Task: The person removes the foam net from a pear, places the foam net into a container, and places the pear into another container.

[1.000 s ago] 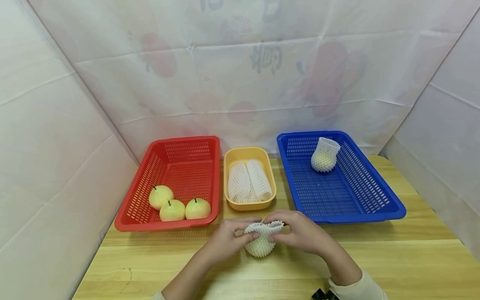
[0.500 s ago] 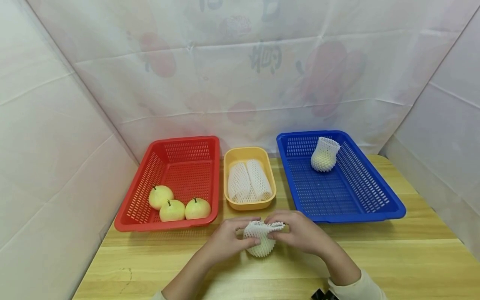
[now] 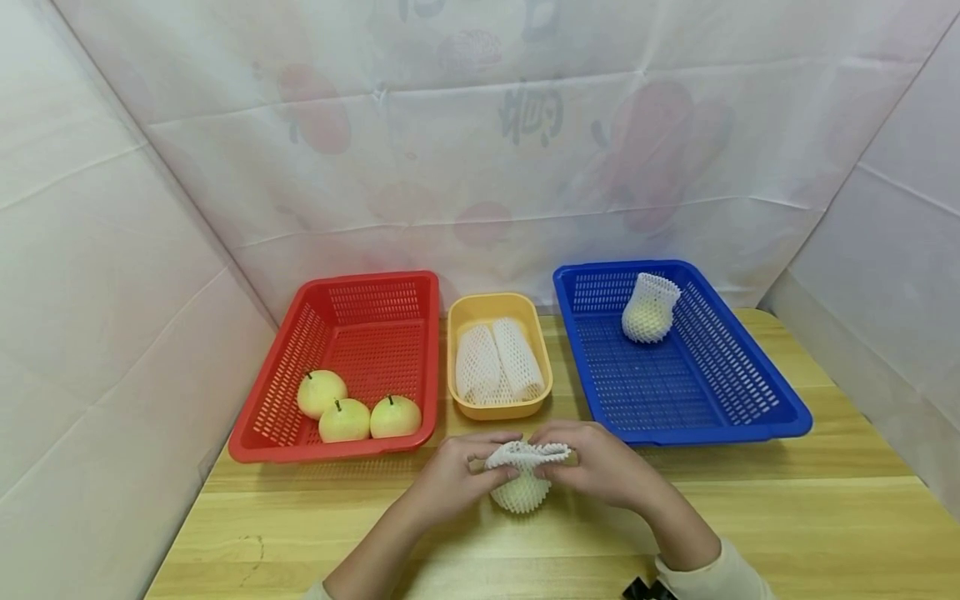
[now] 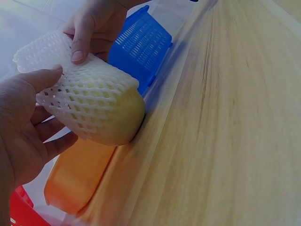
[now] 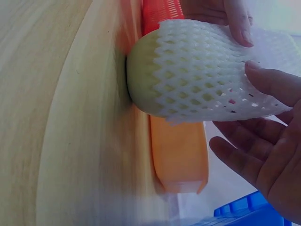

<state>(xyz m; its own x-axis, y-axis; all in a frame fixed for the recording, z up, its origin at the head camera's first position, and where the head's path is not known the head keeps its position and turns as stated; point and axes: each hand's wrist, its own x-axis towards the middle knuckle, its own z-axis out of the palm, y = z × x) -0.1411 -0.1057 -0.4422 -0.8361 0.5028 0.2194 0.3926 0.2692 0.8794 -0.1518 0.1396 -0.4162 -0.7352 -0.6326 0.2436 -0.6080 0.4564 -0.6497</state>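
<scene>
- Worktop (image 3: 817, 500): pale striped wood; its near edge is cut off in the head view.
- Blue basket (image 3: 727, 435): on the right, holding one netted pear (image 3: 648, 312).
- Red basket (image 3: 382, 350): on the left, with three bare pears (image 3: 344, 421) near its front.
- Yellow tray (image 3: 501, 411): between the baskets, with spare nets (image 3: 517, 358) lying in it.
- Left hand (image 3: 453, 475): reaches in from the left, pinching the net between thumb and fingers, lower fingers parted.
- Right hand (image 3: 600, 462): mirrors it, thumb on the net's near face, fingers behind and partly hidden by the mesh.
- Net (image 5: 202, 70): white foam mesh, stretched into diamonds round the pear, its loose end pulled out wide past the fruit.
- Pear (image 5: 142, 70): smooth, yellow-green, base bare and down against the worktop between the hands; its stem end is hidden inside the net.
- Black object (image 3: 649, 590): too cut off to identify.
</scene>
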